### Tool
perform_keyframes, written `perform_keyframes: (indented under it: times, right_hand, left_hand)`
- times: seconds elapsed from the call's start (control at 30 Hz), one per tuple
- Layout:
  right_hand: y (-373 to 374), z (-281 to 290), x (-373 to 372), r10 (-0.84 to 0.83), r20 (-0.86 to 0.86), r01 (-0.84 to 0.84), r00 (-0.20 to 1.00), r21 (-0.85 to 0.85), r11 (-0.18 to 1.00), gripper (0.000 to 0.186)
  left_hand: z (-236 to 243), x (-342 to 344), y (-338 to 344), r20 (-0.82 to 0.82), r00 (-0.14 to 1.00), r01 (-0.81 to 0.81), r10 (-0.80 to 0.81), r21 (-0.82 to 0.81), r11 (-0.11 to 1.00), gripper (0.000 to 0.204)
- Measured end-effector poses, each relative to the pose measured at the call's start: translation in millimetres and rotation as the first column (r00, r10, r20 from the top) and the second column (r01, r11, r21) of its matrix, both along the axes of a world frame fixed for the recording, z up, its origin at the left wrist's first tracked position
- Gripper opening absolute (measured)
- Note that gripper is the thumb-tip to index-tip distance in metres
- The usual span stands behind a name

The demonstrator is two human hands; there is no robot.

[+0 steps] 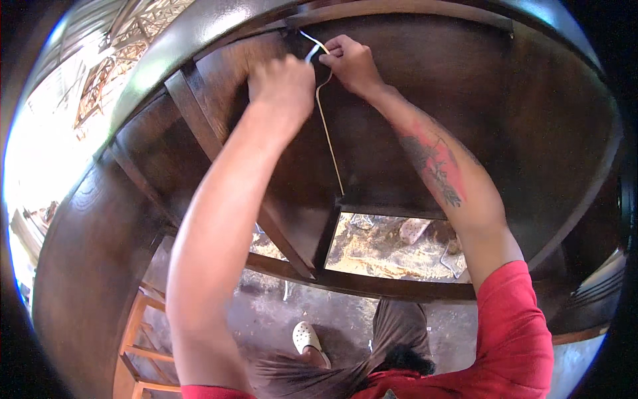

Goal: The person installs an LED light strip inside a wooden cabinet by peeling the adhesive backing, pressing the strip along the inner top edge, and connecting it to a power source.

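Note:
A thin pale cord (325, 120) runs down the dark wooden panel (399, 126), from near its top edge to the corner of a cut-out opening. My right hand (353, 64) pinches it near the top between thumb and fingertips. Close on its left, my left hand (282, 83) is closed and somewhat blurred. A short light-blue or whitish piece (312, 54) sticks out from that fist toward the right fingertips. Whether it is part of the cord or a separate tool, I cannot tell.
A dark slat (196, 113) slopes across the left of the panel. Below lies a rectangular opening with dusty floor (379, 249) behind it. A curved glossy rim (226, 23) arches over the top. An orange-brown wooden frame (136, 332) stands at lower left, near my pale clog (306, 337).

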State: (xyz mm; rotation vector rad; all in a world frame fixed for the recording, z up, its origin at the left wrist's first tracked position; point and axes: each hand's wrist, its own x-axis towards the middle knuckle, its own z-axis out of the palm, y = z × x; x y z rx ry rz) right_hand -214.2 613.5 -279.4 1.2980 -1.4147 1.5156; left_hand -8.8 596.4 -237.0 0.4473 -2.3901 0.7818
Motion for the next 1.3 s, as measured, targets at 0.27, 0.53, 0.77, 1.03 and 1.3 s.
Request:
perform_keyframes:
  times: [0.27,0.53,0.77,1.03,1.3]
  right_hand:
    - [14.8,5.1,-3.1,-0.014,0.012,0.013,1.000,0.088,0.996,0.025]
    - [13.5,6.5,-2.5,0.005,0.014,-0.006,1.000,0.067,0.998,0.019]
    - [14.4,21.3,3.7,0.086,0.060,-0.095,0.995,0.180,0.979,0.029]
    - [9.1,24.8,-0.6,-0.082,-0.189,0.108,0.979,0.132,0.985,0.020]
    - [6.3,21.9,-4.9,-0.179,-0.314,0.209,0.932,0.065,0.976,0.016]
  left_hand:
    - [-14.1,-67.3,-31.5,-0.355,0.934,0.223,-0.036,0.503,0.835,0.028]
    - [-11.1,-118.7,-62.2,-0.848,0.524,0.844,-0.082,0.504,0.182,0.015]
    - [-17.2,-124.8,-91.4,-0.866,0.466,0.851,-0.182,0.383,0.359,0.014]
    - [-20.4,-113.9,-66.6,-0.830,0.487,0.755,-0.270,0.245,0.609,0.015]
    - [-25.1,-121.1,-73.9,-0.875,0.421,0.722,-0.239,0.163,0.672,0.022]
